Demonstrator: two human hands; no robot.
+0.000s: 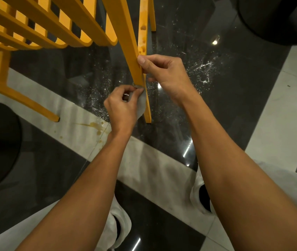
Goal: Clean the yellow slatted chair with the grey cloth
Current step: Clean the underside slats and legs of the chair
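The yellow slatted chair (41, 28) stands on the dark polished floor (234, 109), its slats filling the far left corner of the view and one leg (135, 57) slanting down toward the person. The right hand (164, 73) is closed around that leg partway down, thumb pressed flat on its near face, fingers curled behind. Just below, the left hand (124, 105) is bunched tight on the grey cloth (141, 105), fingertips pinching it against the leg's lower part, near the foot. Brown spots mark the next leg (142, 28) behind. A brown spill (95, 125) stains the pale floor band beside the left wrist, and white specks scatter over the dark tile.
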